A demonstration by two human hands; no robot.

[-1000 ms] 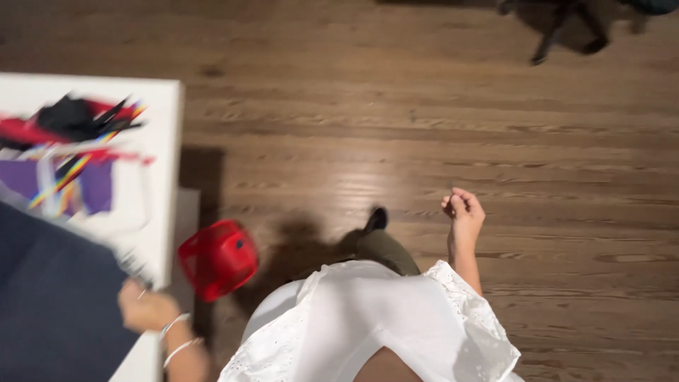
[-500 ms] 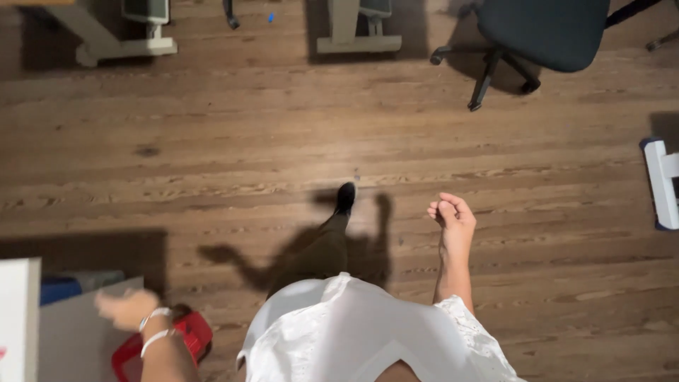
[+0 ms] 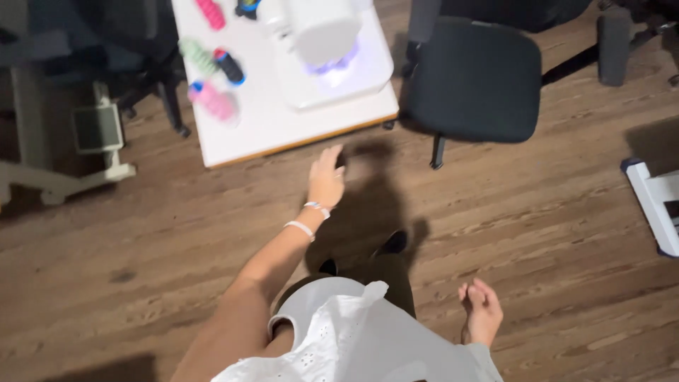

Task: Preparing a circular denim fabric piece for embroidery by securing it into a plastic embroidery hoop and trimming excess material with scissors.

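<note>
Just past the near edge of the small white tabletop with the thin wood-coloured rim [image 3: 233, 134], the left hand [image 3: 325, 178] is stretched out in front of the body, arm nearly straight, palm down, fingers extended and a bit spread. It's holding nothing, and it hangs over the brown wooden plank floor [image 3: 537, 233], close to the table's front corner but not touching it. Two pale bracelets [image 3: 308, 218] sit on that wrist.

The right hand [image 3: 482, 311] is down low by the hip, well apart from the table. Fingers are loosely curled inward, half closed, and as far as I can see nothing's in it either.

On the tabletop there's a white plastic machine with a rounded body [image 3: 322, 28] sitting on a flat white base with a purplish glow underneath. Left of it are a few thread spools lying around: a pink spool with a blue end [image 3: 211, 100], a dark spool with blue and red ends [image 3: 228, 66], a pale green spool [image 3: 195, 56] and another pink spool [image 3: 210, 13] up at the top edge. They're kinda blurry.

Just right of the table stands a black padded office chair [image 3: 474, 81]. At the bottom you get the person's white eyelet top [image 3: 353, 346], dark trousers and a dark shoe [image 3: 393, 242]. A grey metal desk leg [image 3: 42, 170] is off to the far left, and a white frame with a blue corner [image 3: 654, 201] is at the right edge.
</note>
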